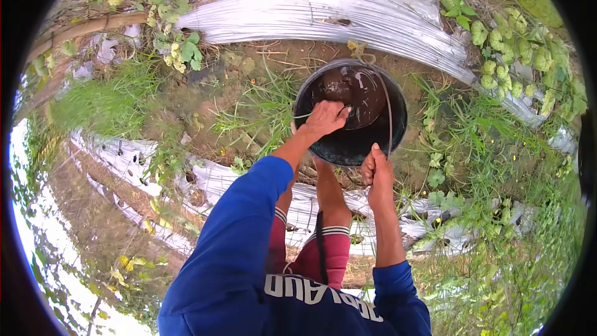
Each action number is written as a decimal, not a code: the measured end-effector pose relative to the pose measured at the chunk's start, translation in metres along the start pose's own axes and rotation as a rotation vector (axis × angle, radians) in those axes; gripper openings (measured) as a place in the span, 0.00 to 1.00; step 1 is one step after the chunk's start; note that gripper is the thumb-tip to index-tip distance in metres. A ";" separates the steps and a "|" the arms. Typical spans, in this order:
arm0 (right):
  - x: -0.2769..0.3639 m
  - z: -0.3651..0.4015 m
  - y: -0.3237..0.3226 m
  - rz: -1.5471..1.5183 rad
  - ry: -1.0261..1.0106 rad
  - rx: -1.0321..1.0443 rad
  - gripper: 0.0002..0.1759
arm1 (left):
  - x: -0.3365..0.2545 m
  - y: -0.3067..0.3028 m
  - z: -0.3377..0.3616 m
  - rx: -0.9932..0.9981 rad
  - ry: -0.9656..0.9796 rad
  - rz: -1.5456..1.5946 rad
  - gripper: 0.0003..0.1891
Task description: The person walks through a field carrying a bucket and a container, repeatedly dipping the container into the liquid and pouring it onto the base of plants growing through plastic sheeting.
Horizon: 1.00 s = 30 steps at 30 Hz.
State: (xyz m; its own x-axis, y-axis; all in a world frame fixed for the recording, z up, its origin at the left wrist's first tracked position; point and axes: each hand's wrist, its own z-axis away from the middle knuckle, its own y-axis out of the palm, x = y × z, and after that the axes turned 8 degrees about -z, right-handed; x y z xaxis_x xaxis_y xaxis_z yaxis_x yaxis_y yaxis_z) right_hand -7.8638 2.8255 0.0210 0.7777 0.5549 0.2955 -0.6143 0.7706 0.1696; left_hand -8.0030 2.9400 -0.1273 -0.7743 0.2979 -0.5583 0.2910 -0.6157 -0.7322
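A black bucket (399, 121) with dark brown liquid (367, 96) in it is in the middle of the view, in front of my legs. My left hand (326, 118) reaches over the left rim into the opening, fingers curled down at the liquid. Beyond its fingertips shows a rounded brown shape (339, 86); what the fingers hold is hidden, and I cannot tell its kind. The thin bucket handle (387, 102) crosses the opening from the far rim toward me. My right hand (377, 171) is closed on its near end, thumb up, just outside the near right rim.
Silver plastic mulch (311, 12) covers the bed beyond the bucket, and another torn mulch strip (298, 208) runs behind my legs. Grass (261, 112) grows on the soil path between. Leafy vines (516, 56) hang at the right, and more leaves (186, 53) stand at the left.
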 end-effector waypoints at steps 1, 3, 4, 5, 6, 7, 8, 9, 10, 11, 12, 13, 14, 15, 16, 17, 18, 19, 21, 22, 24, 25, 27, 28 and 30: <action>-0.002 -0.003 -0.005 -0.015 -0.025 0.025 0.25 | -0.004 -0.013 0.006 -0.017 0.002 -0.007 0.14; 0.001 -0.005 -0.007 0.023 -0.037 0.030 0.25 | -0.012 -0.038 0.019 -0.087 0.099 0.034 0.13; 0.002 -0.004 -0.008 0.058 -0.038 0.020 0.25 | -0.016 -0.052 0.026 -0.120 0.147 0.055 0.14; 0.004 -0.004 -0.008 0.064 -0.047 0.031 0.25 | -0.022 -0.069 0.033 -0.134 0.169 0.098 0.15; 0.005 -0.003 -0.008 0.132 -0.072 0.015 0.25 | -0.028 -0.085 0.041 -0.147 0.167 0.095 0.15; 0.006 -0.002 -0.007 0.199 -0.099 0.000 0.25 | -0.033 -0.102 0.049 -0.163 0.160 0.098 0.15; 0.007 -0.002 -0.007 0.204 -0.109 0.013 0.25 | -0.038 -0.122 0.055 -0.180 0.154 0.098 0.15; 0.007 -0.002 -0.008 0.216 -0.130 0.009 0.24 | -0.043 -0.142 0.062 -0.198 0.146 0.108 0.16; 0.009 -0.001 -0.008 0.227 -0.146 0.001 0.22 | -0.044 -0.162 0.068 -0.208 0.143 0.103 0.16; 0.013 0.003 -0.004 0.217 -0.112 -0.023 0.22 | -0.044 -0.179 0.073 -0.192 0.135 0.075 0.15; 0.016 0.005 -0.001 0.221 -0.115 -0.017 0.22 | -0.043 -0.195 0.077 -0.176 0.128 0.048 0.14; 0.017 0.005 0.001 0.160 -0.069 -0.016 0.21 | -0.042 -0.210 0.079 -0.185 0.126 0.048 0.14; 0.019 0.004 0.004 0.099 -0.023 -0.015 0.21 | -0.041 -0.224 0.080 -0.204 0.096 0.036 0.14; 0.018 0.003 0.007 0.080 0.003 -0.021 0.21 | -0.038 -0.236 0.080 -0.218 0.067 0.025 0.14; 0.017 0.001 0.009 0.082 -0.001 -0.021 0.21 | -0.033 -0.246 0.078 -0.222 0.068 0.027 0.14; 0.014 -0.002 0.011 0.075 0.000 -0.021 0.21 | -0.026 -0.256 0.072 -0.246 0.063 0.020 0.15; 0.011 -0.002 0.012 0.066 0.006 -0.027 0.21 | -0.018 -0.264 0.065 -0.265 0.055 0.015 0.15; 0.009 -0.001 0.015 0.065 0.007 -0.034 0.21 | -0.006 -0.266 0.056 -0.285 0.056 0.014 0.15; 0.007 -0.001 0.023 0.010 0.012 -0.082 0.22 | 0.019 -0.272 0.030 -0.264 0.041 0.002 0.15; 0.004 0.000 0.023 0.009 0.015 -0.101 0.22 | 0.034 -0.271 0.019 -0.242 0.021 -0.014 0.14; 0.003 -0.002 0.026 -0.012 -0.007 -0.176 0.23 | 0.058 -0.267 -0.012 -0.244 0.017 -0.018 0.14; 0.003 -0.003 0.027 -0.007 -0.027 -0.237 0.23 | 0.070 -0.266 -0.031 -0.255 -0.002 -0.035 0.14; -0.003 -0.007 0.018 0.022 -0.046 -0.355 0.23 | 0.093 -0.257 -0.062 -0.263 0.002 0.009 0.15; -0.004 -0.014 0.016 0.039 -0.084 -0.438 0.23 | 0.106 -0.255 -0.083 -0.298 0.020 0.025 0.15; -0.006 -0.015 0.016 0.030 -0.125 -0.464 0.23 | 0.131 -0.245 -0.117 -0.273 0.001 0.008 0.15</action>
State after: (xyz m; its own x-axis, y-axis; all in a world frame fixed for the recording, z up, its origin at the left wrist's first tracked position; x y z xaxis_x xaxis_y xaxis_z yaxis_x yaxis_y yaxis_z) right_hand -7.8761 2.8392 0.0080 0.7211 0.5591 0.4092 -0.4899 0.8291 -0.2694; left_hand -8.1095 3.2154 -0.0664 -0.7706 0.2948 -0.5651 0.4383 -0.3985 -0.8056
